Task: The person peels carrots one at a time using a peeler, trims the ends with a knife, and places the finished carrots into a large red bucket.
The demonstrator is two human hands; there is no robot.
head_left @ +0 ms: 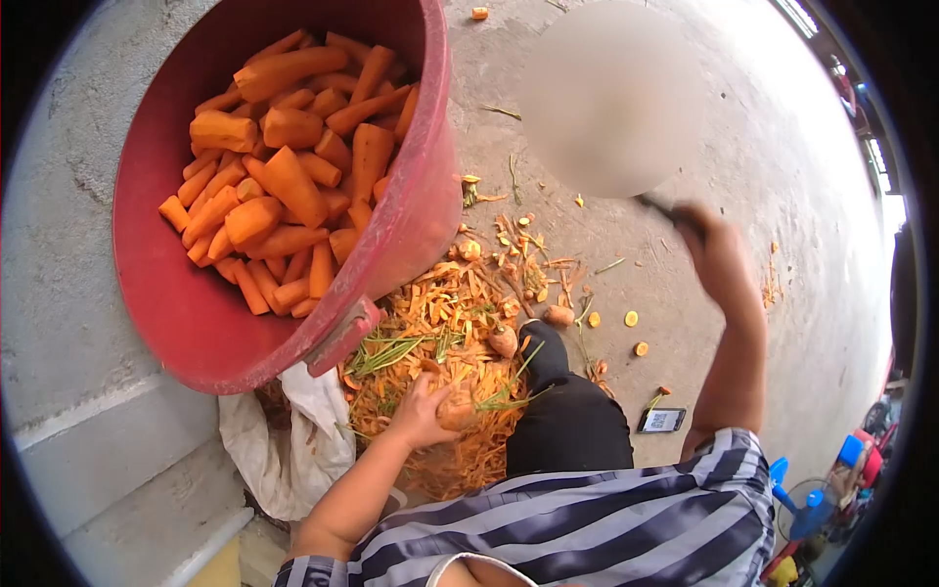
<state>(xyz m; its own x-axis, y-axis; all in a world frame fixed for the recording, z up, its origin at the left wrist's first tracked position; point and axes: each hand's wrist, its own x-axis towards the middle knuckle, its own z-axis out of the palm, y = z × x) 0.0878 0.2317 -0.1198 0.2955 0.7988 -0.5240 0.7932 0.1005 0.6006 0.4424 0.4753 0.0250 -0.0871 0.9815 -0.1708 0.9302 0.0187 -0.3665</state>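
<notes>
My left hand (423, 411) is wrapped round an orange carrot (456, 409), held low over a heap of peelings (440, 323) with green stems mixed in. Out to the right, my right hand (717, 256) is raised above the concrete floor, its fingers closed on the dark handle (657, 204) of a tool. The far part of that tool is hidden by a blurred round patch. At the upper left a large red tub (442, 186) tilts open and holds several peeled carrots (293, 186).
A white sack (290, 440) lies below the tub beside concrete steps (117, 421). Carrot ends and scraps lie on the floor near my dark-clothed leg (570, 421). A phone (662, 421) rests on the floor at the right. Blue and red items (814, 514) stand at the lower right edge.
</notes>
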